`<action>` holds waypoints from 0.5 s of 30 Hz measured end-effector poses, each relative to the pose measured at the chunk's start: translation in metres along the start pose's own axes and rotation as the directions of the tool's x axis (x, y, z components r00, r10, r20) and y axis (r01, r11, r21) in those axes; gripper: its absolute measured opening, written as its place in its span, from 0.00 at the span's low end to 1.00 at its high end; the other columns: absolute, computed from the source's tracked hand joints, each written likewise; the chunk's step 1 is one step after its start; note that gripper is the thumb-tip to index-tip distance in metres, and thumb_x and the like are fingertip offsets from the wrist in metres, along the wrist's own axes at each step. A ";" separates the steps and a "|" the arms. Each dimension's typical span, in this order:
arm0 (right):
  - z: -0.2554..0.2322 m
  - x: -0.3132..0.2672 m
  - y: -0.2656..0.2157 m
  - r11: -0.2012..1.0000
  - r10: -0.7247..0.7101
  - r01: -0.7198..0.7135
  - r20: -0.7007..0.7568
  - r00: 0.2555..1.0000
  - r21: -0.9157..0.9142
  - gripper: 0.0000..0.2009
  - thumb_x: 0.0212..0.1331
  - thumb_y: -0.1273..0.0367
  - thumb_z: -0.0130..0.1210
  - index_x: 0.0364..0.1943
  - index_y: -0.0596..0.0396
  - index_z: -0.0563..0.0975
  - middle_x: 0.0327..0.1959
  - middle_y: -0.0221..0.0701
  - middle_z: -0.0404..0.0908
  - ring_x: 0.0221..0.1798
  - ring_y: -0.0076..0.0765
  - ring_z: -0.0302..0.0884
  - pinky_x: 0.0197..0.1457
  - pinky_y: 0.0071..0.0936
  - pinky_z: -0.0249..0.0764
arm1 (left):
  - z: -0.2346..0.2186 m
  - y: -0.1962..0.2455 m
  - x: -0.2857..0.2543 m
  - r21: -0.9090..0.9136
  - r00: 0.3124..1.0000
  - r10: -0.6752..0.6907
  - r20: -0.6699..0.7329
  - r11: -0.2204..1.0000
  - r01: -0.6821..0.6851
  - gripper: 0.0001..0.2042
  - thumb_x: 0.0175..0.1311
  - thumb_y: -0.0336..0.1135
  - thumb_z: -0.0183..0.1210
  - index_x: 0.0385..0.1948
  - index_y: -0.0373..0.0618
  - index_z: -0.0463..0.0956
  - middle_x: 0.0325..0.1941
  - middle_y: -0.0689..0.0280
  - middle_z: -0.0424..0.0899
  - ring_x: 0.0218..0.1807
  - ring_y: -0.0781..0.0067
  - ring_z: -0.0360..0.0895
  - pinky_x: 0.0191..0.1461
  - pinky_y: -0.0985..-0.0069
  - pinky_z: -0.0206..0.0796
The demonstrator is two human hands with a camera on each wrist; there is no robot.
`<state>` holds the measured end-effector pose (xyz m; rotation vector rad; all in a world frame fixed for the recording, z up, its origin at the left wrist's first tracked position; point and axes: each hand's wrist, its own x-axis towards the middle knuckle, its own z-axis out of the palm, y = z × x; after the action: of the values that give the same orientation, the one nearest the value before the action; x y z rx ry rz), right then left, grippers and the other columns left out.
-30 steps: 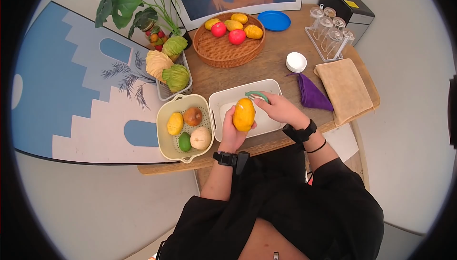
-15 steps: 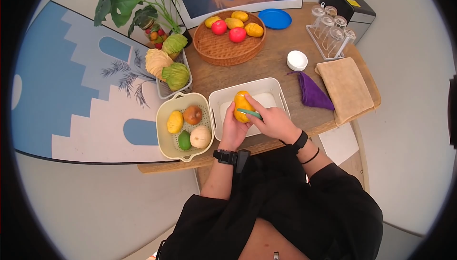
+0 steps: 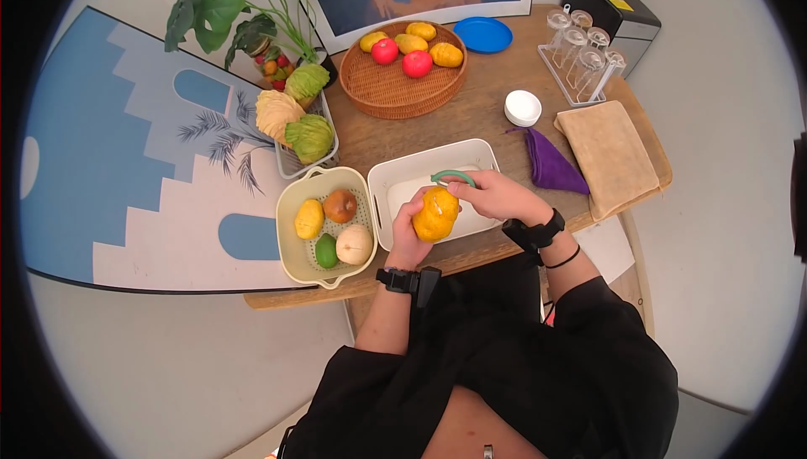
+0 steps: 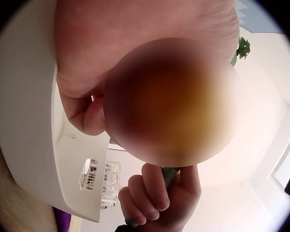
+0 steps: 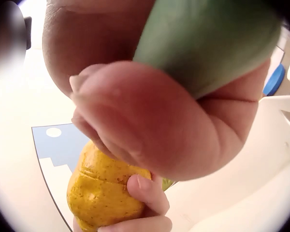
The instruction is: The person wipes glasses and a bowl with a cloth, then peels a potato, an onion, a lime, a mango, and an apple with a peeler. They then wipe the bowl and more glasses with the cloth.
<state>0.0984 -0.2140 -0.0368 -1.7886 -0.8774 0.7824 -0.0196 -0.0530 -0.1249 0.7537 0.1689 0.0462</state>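
Note:
Over the white tray (image 3: 395, 170), my left hand (image 3: 408, 234) grips a lumpy yellow potato (image 3: 436, 214) with brown specks and creases. Its fingertips wrap the potato's side in the right wrist view, while in the left wrist view the potato is a large blur near the palm. My right hand (image 3: 498, 197) holds a green peeler (image 3: 454, 175) beside the potato's top. The curled fingers (image 5: 150, 116) and thumb close round the peeler's green handle (image 5: 208, 43); its blade is hidden there.
To the left, a cream colander (image 3: 290, 250) holds several fruits and vegetables. A wicker basket (image 3: 403, 104) with potatoes and red fruits stands behind. White bowls (image 3: 523, 108), a purple cloth (image 3: 555, 163), a tan cloth (image 3: 607, 156) and a glass rack (image 3: 580, 81) are on the right.
The peeler came down across the potato half a second ago and is now lifted back up to its top. The potato is tilted differently in the left hand.

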 end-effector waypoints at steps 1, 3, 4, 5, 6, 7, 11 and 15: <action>-0.002 -0.002 -0.006 0.986 0.162 -0.164 0.066 0.985 0.033 0.19 0.72 0.57 0.50 0.61 0.48 0.77 0.38 0.38 0.87 0.45 0.46 0.85 0.49 0.34 0.78 | 0.000 -0.001 0.000 -0.009 1.000 -0.004 0.002 1.000 0.004 0.25 0.69 0.51 0.43 0.61 0.47 0.70 0.53 0.54 0.81 0.48 0.63 0.79 0.45 0.68 0.70; 0.002 0.001 0.007 0.997 0.044 -0.047 -0.056 0.997 -0.065 0.20 0.72 0.57 0.50 0.61 0.47 0.77 0.35 0.41 0.86 0.42 0.48 0.85 0.47 0.35 0.78 | -0.003 0.002 0.002 -0.039 1.000 -0.009 -0.006 0.999 0.009 0.24 0.71 0.51 0.43 0.61 0.47 0.70 0.54 0.55 0.81 0.51 0.63 0.79 0.47 0.68 0.71; 0.005 0.000 0.012 0.983 -0.086 0.057 -0.164 0.983 -0.174 0.20 0.72 0.56 0.50 0.62 0.47 0.77 0.32 0.43 0.85 0.40 0.50 0.85 0.45 0.37 0.79 | -0.004 0.003 0.003 -0.070 1.000 -0.015 -0.014 0.997 0.014 0.24 0.72 0.51 0.42 0.61 0.47 0.70 0.55 0.56 0.81 0.53 0.62 0.79 0.50 0.69 0.71; 0.010 -0.002 0.012 0.983 -0.086 0.057 -0.163 0.983 -0.175 0.20 0.72 0.56 0.50 0.62 0.47 0.77 0.32 0.43 0.85 0.40 0.50 0.85 0.45 0.37 0.79 | -0.002 0.004 0.003 -0.071 1.000 -0.015 -0.015 0.997 0.014 0.24 0.72 0.51 0.42 0.61 0.47 0.70 0.55 0.56 0.81 0.53 0.62 0.79 0.50 0.69 0.71; 0.016 -0.005 0.011 0.966 -0.087 0.032 -0.204 0.975 -0.256 0.22 0.71 0.55 0.51 0.64 0.45 0.75 0.28 0.45 0.84 0.35 0.53 0.84 0.41 0.40 0.79 | 0.001 0.004 0.004 -0.099 0.998 -0.028 -0.058 0.995 0.022 0.23 0.75 0.51 0.42 0.62 0.47 0.70 0.56 0.58 0.81 0.54 0.63 0.79 0.52 0.68 0.72; 0.021 -0.008 0.011 0.942 -0.091 0.004 -0.243 0.966 -0.335 0.24 0.70 0.55 0.52 0.67 0.44 0.72 0.24 0.47 0.82 0.31 0.56 0.83 0.37 0.43 0.79 | 0.003 0.005 0.004 -0.128 0.994 -0.043 -0.101 0.991 0.030 0.23 0.77 0.52 0.42 0.63 0.48 0.69 0.57 0.60 0.81 0.55 0.64 0.79 0.55 0.67 0.72; 0.042 -0.017 0.018 0.822 -0.209 0.095 -0.143 0.967 -0.561 0.34 0.67 0.54 0.55 0.75 0.40 0.59 0.19 0.47 0.79 0.24 0.60 0.80 0.30 0.51 0.76 | 0.013 0.006 0.006 -0.178 0.980 -0.021 -0.199 0.984 -0.015 0.23 0.80 0.53 0.40 0.63 0.48 0.69 0.57 0.63 0.80 0.52 0.68 0.79 0.55 0.68 0.72; 0.057 -0.012 0.036 0.808 -0.314 0.155 -0.194 0.929 -0.568 0.34 0.67 0.54 0.55 0.76 0.41 0.58 0.19 0.46 0.80 0.24 0.59 0.81 0.29 0.51 0.76 | -0.002 -0.003 0.009 -0.110 0.990 0.020 -0.142 0.993 -0.036 0.22 0.81 0.52 0.41 0.64 0.50 0.67 0.57 0.66 0.78 0.55 0.71 0.77 0.57 0.69 0.71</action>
<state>0.0530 -0.2073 -0.0884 -2.1556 -1.1825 0.0956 -0.0107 -0.0529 -0.1293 0.6401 0.2876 0.1343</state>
